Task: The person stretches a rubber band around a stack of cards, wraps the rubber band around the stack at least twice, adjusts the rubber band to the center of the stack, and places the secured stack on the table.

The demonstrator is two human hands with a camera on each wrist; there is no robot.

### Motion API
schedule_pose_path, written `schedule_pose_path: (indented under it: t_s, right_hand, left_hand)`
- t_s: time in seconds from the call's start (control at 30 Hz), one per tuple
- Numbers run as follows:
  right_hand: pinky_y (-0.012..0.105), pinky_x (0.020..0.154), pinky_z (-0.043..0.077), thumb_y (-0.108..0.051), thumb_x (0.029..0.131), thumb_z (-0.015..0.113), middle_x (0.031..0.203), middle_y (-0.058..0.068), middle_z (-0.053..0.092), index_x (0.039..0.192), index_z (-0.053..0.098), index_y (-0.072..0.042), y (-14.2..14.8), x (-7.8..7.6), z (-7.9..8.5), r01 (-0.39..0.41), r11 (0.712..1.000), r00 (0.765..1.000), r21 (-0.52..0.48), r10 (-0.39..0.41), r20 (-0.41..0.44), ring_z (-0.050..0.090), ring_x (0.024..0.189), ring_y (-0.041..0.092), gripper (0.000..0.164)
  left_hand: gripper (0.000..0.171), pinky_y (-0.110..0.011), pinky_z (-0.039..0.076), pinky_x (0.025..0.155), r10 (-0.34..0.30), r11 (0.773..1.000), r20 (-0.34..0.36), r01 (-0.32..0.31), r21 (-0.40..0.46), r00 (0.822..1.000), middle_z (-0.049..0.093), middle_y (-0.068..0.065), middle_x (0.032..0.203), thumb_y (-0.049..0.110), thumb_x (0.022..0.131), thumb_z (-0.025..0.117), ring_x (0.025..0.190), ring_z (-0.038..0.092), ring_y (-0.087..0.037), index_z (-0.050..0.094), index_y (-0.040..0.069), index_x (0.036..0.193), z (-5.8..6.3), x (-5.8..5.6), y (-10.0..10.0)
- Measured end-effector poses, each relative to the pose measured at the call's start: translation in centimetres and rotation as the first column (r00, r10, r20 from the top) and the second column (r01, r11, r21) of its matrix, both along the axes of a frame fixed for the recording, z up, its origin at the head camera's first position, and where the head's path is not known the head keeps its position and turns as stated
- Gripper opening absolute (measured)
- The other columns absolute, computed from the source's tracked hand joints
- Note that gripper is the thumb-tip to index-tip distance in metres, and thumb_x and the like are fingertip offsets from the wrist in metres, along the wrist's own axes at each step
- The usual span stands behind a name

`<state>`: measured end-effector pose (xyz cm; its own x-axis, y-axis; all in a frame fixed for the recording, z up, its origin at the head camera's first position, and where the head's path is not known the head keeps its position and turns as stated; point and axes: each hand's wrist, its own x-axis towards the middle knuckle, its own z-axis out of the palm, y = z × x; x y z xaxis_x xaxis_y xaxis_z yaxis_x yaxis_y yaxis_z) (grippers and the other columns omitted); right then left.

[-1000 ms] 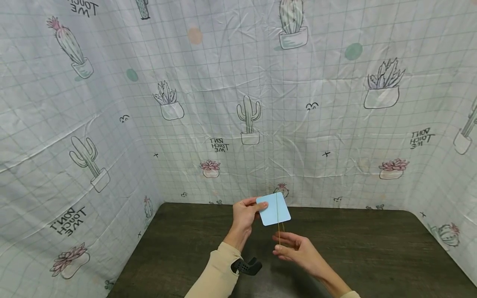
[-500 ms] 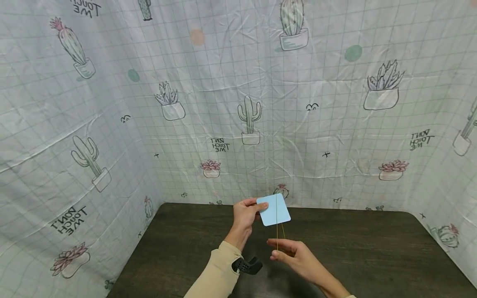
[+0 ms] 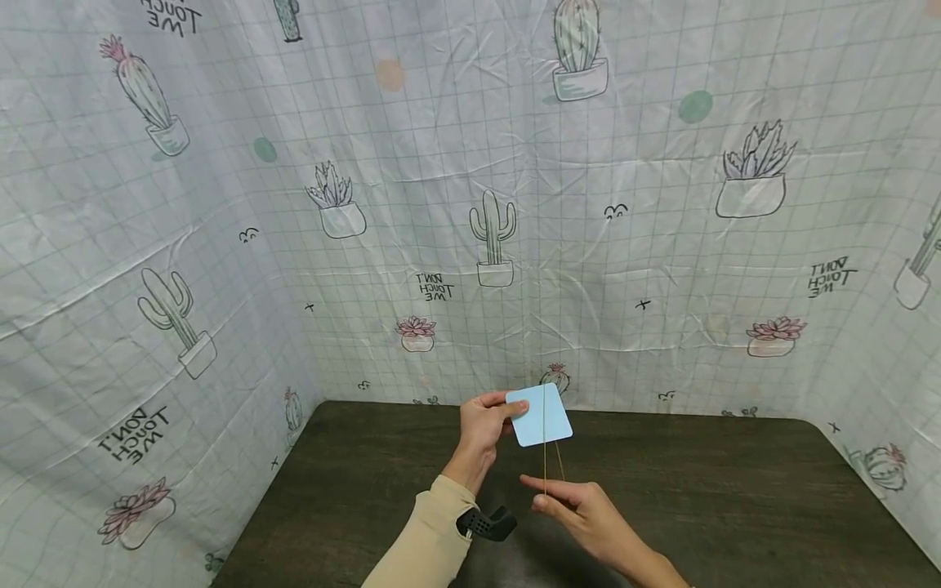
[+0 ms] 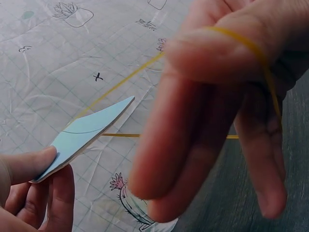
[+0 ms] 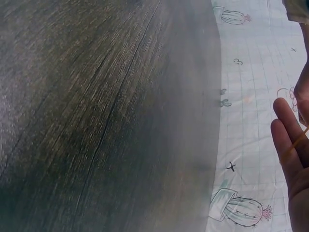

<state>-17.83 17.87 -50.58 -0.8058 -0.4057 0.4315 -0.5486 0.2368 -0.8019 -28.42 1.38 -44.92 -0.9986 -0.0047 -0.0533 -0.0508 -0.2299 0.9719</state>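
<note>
In the head view my left hand (image 3: 481, 426) holds a light blue square card (image 3: 531, 423) with rounded corners, thumb on its face and fingers behind. A thin yellow rubber band (image 3: 545, 467) runs across the card and stretches down to my right hand (image 3: 588, 508). The left wrist view shows the band (image 4: 120, 85) passing over the right thumb and on to the far fingers, which are spread and fairly straight. Seen there nearly edge-on, the card (image 4: 94, 123) has a pale edge. At the right border of the right wrist view, the band (image 5: 298, 140) crosses the right fingers.
Both hands are above a dark wood-grain table (image 3: 367, 490). A pale cactus-print curtain (image 3: 441, 245) stands behind the table and along both sides. A black strap (image 3: 487, 524) sits on the left wrist, over a cream sleeve (image 3: 430, 531).
My right hand has moved down and slightly left, its fingers straightening, and the rubber band is stretched longer below the card. The left hand and card have stayed almost in place.
</note>
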Motion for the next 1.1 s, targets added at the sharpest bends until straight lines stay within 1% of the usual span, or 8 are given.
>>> schedule_pose_path:
  t_s: [0.17, 0.33, 0.47, 0.7, 0.83, 0.93, 1.03, 1.1]
  right_hand:
    - [0.030, 0.067, 0.057, -0.005, 0.102, 0.056, 0.101, 0.001, 0.075, 0.133, 0.065, -0.003, -0.2, 0.1, 0.1, -0.002, 1.000, 1.000, -0.003, 0.002, -0.015, 0.070, 0.087, 0.009, 0.032]
    - [0.030, 0.072, 0.058, -0.007, 0.102, 0.057, 0.115, 0.009, 0.073, 0.133, 0.066, -0.006, -0.4, 0.3, 0.4, -0.021, 1.000, 1.000, -0.019, 0.020, -0.018, 0.070, 0.091, 0.010, 0.032]
    - [0.027, 0.068, 0.056, -0.009, 0.100, 0.061, 0.122, 0.013, 0.069, 0.130, 0.069, -0.009, -0.8, 0.4, 0.5, -0.021, 0.999, 0.998, -0.026, 0.020, -0.054, 0.067, 0.091, 0.006, 0.031]
    - [0.029, 0.078, 0.058, -0.008, 0.099, 0.062, 0.125, 0.015, 0.067, 0.129, 0.069, -0.006, -1.2, 0.6, 1.0, -0.052, 0.997, 0.996, -0.058, 0.048, -0.069, 0.066, 0.108, 0.016, 0.031]
    - [0.028, 0.082, 0.056, -0.004, 0.098, 0.063, 0.128, 0.015, 0.066, 0.131, 0.068, -0.007, -1.5, 0.8, 1.1, -0.031, 0.997, 0.992, -0.071, 0.022, -0.128, 0.065, 0.112, 0.018, 0.034]
    - [0.024, 0.086, 0.054, 0.003, 0.094, 0.065, 0.132, 0.015, 0.064, 0.135, 0.065, -0.008, -1.8, 0.9, 0.9, 0.003, 0.999, 0.964, -0.038, -0.013, -0.264, 0.065, 0.115, 0.019, 0.042]
    - [0.022, 0.088, 0.052, 0.008, 0.091, 0.066, 0.136, 0.016, 0.061, 0.139, 0.060, -0.005, -2.1, 0.9, 0.7, 0.030, 1.000, 0.915, 0.000, -0.028, -0.404, 0.065, 0.116, 0.020, 0.050]
    - [0.022, 0.087, 0.052, 0.006, 0.093, 0.065, 0.139, 0.017, 0.058, 0.141, 0.058, -0.002, -2.3, 0.9, 0.7, 0.041, 0.999, 0.884, 0.013, -0.030, -0.466, 0.065, 0.115, 0.020, 0.049]
  left_hand:
    - [0.018, -0.024, 0.051, 0.052, -0.006, 1.000, -0.001, 0.006, 0.006, 1.000, 0.069, -0.001, 0.071, -0.001, 0.077, 0.085, 0.055, 0.062, -0.010, 0.077, -0.005, 0.092, 0.0, 0.2, -0.1]
    - [0.015, -0.028, 0.053, 0.057, -0.027, 1.000, -0.005, 0.027, 0.003, 1.000, 0.070, 0.000, 0.073, 0.000, 0.077, 0.084, 0.057, 0.064, -0.010, 0.078, -0.003, 0.091, -0.2, 0.2, -0.1]
    - [0.014, -0.031, 0.054, 0.059, -0.031, 0.999, -0.010, 0.031, -0.011, 0.999, 0.069, 0.001, 0.072, 0.002, 0.077, 0.085, 0.055, 0.062, -0.010, 0.079, -0.001, 0.090, -0.3, 0.2, -0.1]
    - [0.014, -0.029, 0.054, 0.057, -0.033, 0.999, -0.007, 0.033, -0.018, 0.999, 0.069, 0.001, 0.071, 0.002, 0.076, 0.085, 0.055, 0.062, -0.010, 0.079, 0.000, 0.089, -0.3, 0.2, 0.0]
    - [0.014, -0.028, 0.053, 0.056, -0.035, 0.999, -0.007, 0.035, -0.018, 0.999, 0.069, 0.000, 0.071, 0.002, 0.076, 0.085, 0.056, 0.063, -0.011, 0.079, -0.001, 0.089, -0.3, 0.1, 0.0]
    - [0.015, -0.028, 0.054, 0.056, -0.033, 0.999, -0.006, 0.032, -0.018, 0.999, 0.069, 0.000, 0.071, 0.001, 0.076, 0.085, 0.056, 0.063, -0.011, 0.078, -0.002, 0.089, -0.2, 0.0, 0.1]
    - [0.016, -0.026, 0.053, 0.054, -0.025, 1.000, -0.001, 0.025, -0.019, 1.000, 0.069, -0.001, 0.070, 0.000, 0.076, 0.085, 0.055, 0.064, -0.010, 0.078, -0.003, 0.090, -0.1, 0.1, 0.2]
    - [0.017, -0.025, 0.053, 0.054, -0.025, 1.000, 0.008, 0.025, -0.011, 1.000, 0.070, -0.001, 0.070, 0.000, 0.075, 0.085, 0.056, 0.064, -0.011, 0.077, -0.004, 0.091, 0.0, 0.1, 0.3]
